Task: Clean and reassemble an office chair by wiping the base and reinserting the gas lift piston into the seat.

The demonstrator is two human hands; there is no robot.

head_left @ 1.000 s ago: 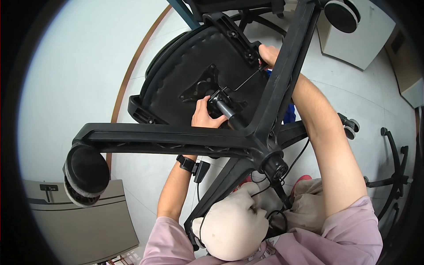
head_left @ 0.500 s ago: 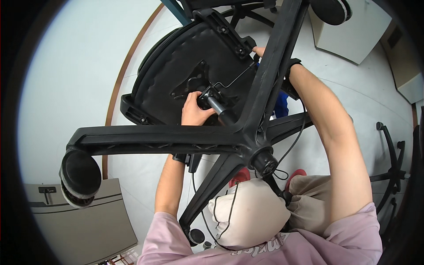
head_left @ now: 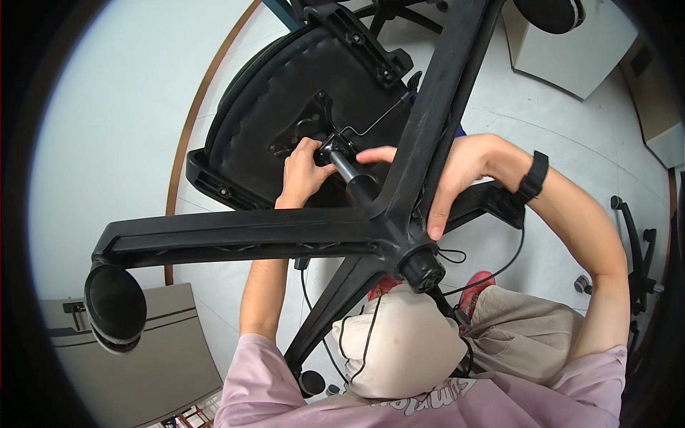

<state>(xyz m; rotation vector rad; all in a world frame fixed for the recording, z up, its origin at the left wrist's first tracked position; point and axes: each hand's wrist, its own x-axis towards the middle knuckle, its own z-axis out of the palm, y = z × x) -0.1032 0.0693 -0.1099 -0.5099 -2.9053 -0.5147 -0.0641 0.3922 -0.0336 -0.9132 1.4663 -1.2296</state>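
Observation:
A black office chair lies tipped over, its seat underside [head_left: 257,121] facing me. From the seat's mounting plate [head_left: 314,118] a gas lift [head_left: 345,165] runs to the five-star base [head_left: 242,235] in front of me. My left hand [head_left: 303,175] closes round the top of the gas lift, where it meets the plate's socket. Partly behind a base leg, my right hand [head_left: 467,167] has its index finger stretched toward the gas lift and its thumb spread down near the hub [head_left: 421,268]. A bent metal lever [head_left: 374,123] sticks out beside the plate.
Casters hang at the base's ends, one at left [head_left: 115,303] and one at upper right [head_left: 549,14]. A grey cabinet [head_left: 143,357] stands at lower left, a pale cabinet [head_left: 564,50] at upper right. Another chair base [head_left: 635,257] is at far right. Dark cables hang by my wrists.
My right hand has come back from the seat's far edge by the lever to the base and gas lift. The chair has shifted slightly left. My left hand stays on the gas lift.

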